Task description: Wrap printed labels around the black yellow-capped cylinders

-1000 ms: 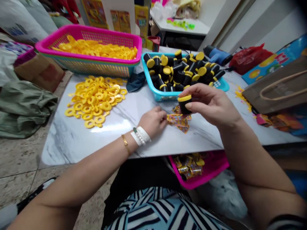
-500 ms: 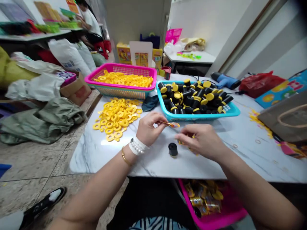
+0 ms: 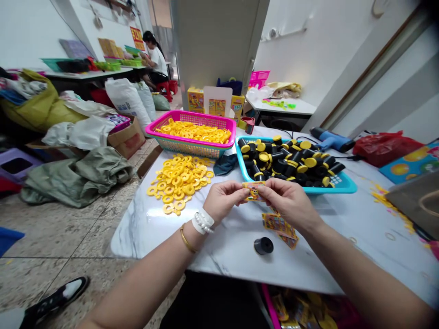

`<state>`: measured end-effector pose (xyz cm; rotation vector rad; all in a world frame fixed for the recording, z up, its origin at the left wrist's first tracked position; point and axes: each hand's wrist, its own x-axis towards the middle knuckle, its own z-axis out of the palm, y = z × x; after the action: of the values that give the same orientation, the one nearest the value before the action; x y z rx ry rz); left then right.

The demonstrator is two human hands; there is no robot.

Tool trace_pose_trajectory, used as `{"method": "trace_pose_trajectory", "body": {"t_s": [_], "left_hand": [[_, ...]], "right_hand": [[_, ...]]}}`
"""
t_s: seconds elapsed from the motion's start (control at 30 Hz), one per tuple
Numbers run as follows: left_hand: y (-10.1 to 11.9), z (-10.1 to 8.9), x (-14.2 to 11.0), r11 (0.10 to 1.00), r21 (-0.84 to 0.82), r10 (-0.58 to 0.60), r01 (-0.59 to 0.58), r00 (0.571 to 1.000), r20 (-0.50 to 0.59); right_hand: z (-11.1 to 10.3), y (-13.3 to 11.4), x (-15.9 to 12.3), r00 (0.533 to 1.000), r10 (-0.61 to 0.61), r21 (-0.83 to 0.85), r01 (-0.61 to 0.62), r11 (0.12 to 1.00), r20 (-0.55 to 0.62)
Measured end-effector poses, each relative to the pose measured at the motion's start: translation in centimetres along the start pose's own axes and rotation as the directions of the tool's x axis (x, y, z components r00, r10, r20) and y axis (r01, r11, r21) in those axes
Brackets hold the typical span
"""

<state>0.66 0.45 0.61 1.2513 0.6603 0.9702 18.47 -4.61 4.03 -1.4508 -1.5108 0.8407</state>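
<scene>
Cylinders [image 3: 279, 167], black with yellow caps, fill the blue lattice basket [image 3: 346, 187] just beyond the right hand [image 3: 291, 201]. From my distant station I make out flat yellow rings [image 3: 199, 132] in the pink-rimmed basket [image 3: 192, 141], farther off past the left hand [image 3: 222, 199], and a loose heap [image 3: 180, 178] just left of it. Both hands pinch a thin printed piece [image 3: 254, 189] between them; similar pieces [image 3: 279, 226] and a stubby black cylinder [image 3: 264, 246] lie nearer than the hands on the smooth marbled table [image 3: 157, 237].

From here, printed strip [image 3: 254, 190]: ends partly hidden by fingers [image 3: 240, 196], lettering too small; pink basket [image 3: 270, 307] cut off at bottom.
</scene>
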Motion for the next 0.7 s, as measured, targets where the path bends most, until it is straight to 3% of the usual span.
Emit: {"method": "trace_pose_trajectory", "body": {"t_s": [0.07,0.17,0.3,0.37,0.43,0.53,0.6,0.7], "left_hand": [[0.2,-0.2,0.0,1.000,0.027,0.000,0.000,1.000,-0.006],[0.7,-0.4,-0.1,0.981,0.190,0.020,-0.031,0.998,0.059],[1.0,-0.4,-0.2,0.869,0.478,0.076,-0.128,0.989,0.128],[1.0,-0.3,-0.2,0.831,0.532,0.131,-0.160,0.987,0.092],[0.7,-0.2,-0.3,0.836,0.524,0.215,-0.162,0.976,-0.041],[0.4,0.1,-0.5,0.887,0.437,0.272,-0.145,0.931,-0.244],[0.3,0.5,-0.9,0.923,0.366,0.224,-0.117,0.937,-0.267],[0.3,1.1,-1.7,0.960,0.271,0.130,-0.069,0.969,-0.212]], "right_hand": [[0.0,-0.3,0.2,0.996,-0.077,-0.144,0.082,0.986,0.037],[-0.9,-1.0,0.8,0.983,-0.093,-0.283,0.135,0.950,0.155],[-2.4,-2.0,1.9,0.944,-0.051,-0.330,0.164,0.930,0.326],[-2.4,-2.0,2.1,0.923,-0.044,-0.326,0.179,0.928,0.383],[-1.7,-1.6,2.0,0.956,-0.076,-0.295,0.163,0.942,0.284],[-0.5,-0.5,1.4,0.992,-0.117,-0.231,0.103,0.968,-0.047],[0.2,0.2,0.9,0.972,-0.120,-0.204,0.078,0.976,-0.202],[0.8,0.8,0.5,0.941,-0.136,-0.201,0.076,0.977,-0.310]]}}
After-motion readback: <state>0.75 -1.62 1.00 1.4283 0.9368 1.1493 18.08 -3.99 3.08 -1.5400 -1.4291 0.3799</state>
